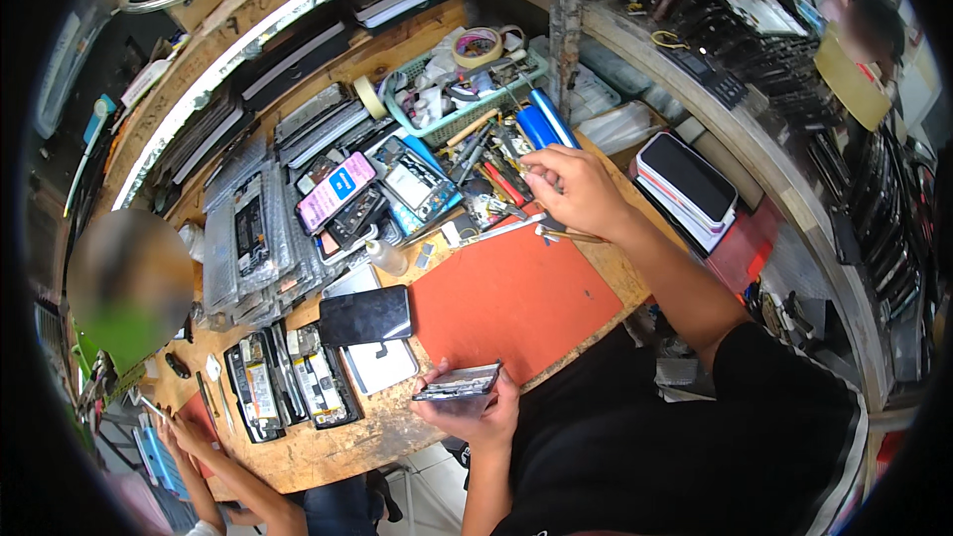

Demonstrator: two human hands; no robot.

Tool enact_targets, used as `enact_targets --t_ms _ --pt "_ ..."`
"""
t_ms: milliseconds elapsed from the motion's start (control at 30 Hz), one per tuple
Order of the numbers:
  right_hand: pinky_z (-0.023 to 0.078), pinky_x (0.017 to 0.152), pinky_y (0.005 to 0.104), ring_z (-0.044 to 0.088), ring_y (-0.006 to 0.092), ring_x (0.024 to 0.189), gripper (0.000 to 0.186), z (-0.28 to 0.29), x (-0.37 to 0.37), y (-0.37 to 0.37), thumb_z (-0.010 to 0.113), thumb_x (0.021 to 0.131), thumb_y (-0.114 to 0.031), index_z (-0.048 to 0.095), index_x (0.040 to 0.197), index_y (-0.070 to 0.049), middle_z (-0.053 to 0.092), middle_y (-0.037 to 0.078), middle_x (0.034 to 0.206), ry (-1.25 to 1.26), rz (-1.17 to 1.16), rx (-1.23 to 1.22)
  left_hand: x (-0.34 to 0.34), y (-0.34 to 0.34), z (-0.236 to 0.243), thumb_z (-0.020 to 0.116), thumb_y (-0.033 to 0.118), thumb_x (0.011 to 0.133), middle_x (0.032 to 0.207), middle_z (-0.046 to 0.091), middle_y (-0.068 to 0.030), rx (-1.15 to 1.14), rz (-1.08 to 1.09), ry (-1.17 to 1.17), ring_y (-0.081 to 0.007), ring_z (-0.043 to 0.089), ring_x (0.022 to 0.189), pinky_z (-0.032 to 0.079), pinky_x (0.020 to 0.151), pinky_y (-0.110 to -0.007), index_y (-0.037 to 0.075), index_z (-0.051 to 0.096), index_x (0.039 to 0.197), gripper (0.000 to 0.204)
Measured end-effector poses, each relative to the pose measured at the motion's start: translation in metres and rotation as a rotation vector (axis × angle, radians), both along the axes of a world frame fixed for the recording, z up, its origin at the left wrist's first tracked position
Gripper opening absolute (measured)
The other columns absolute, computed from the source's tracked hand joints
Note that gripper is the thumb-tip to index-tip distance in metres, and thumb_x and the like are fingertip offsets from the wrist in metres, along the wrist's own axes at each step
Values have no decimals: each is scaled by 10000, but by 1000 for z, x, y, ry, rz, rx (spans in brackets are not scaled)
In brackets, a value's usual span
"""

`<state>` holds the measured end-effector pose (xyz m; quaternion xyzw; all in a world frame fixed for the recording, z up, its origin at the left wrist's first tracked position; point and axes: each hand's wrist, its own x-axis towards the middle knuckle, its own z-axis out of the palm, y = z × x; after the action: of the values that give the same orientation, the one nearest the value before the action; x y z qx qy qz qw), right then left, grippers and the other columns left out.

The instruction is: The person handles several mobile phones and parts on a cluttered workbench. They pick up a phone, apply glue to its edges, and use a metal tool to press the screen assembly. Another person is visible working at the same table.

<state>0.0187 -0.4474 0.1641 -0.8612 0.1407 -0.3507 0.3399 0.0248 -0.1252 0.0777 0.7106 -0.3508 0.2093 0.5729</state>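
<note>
My left hand [483,427] is wrapped round an opened phone [459,383], held tilted over the front edge of the bench by the orange-red mat [516,288]. The phone's inner parts partly show along its upper side. Across the mat, my right hand [581,197] hovers at the pile of hand tools with thumb and forefinger pinched together. Whatever may be between those fingertips is too small to make out. Close by them lie a red-handled tool [503,182] and blue cylinders [539,125]. A dark phone [365,316] rests left of the mat on a white panel.
Opened phones with batteries [323,387] lie at the bench's left. Behind are a lit phone [338,191], a small bottle [387,256], bubble-wrapped stacks [248,228] and a green basket [467,119] with tape. Stacked phones [685,184] stand right. A co-worker's hands [184,437] are lower left.
</note>
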Motion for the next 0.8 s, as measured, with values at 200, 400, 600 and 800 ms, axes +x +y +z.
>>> enact_targets --t_ms 200,400,600,800 --pt "561 858 356 720 251 953 207 -26 -4 -7 652 963 -9 746 1145 20 753 139 1064 -62 -45 -27 -5 -3 12 968 228 735 1321 514 -210 106 105 -11 -306 590 1152 512 942 -425 31 240 1590 1140" --pt "419 637 222 525 40 735 166 -39 0 -7 647 1031 -61 734 1152 14 639 -22 864 -47 -5 67 -5 -8 25 1028 284 636 1315 541 -217 29 151 -4 -342 575 1198 515 1006 -426 -39 350 1520 1160" --pt "372 593 210 497 23 685 149 -40 -5 3 648 1033 -62 734 1130 11 635 -33 846 -14 50 40 -5 -8 25 1028 269 644 1312 533 -213 49 144 0 -340 574 1190 524 992 -420 -42 355 1515 1143" --pt "367 588 213 493 21 680 147 -42 -3 0 650 1031 -63 734 1126 11 639 -30 840 -24 26 56 -3 -5 25 1024 276 666 1300 541 -214 34 114 3 -334 575 1183 525 981 -413 -40 348 1515 1130"
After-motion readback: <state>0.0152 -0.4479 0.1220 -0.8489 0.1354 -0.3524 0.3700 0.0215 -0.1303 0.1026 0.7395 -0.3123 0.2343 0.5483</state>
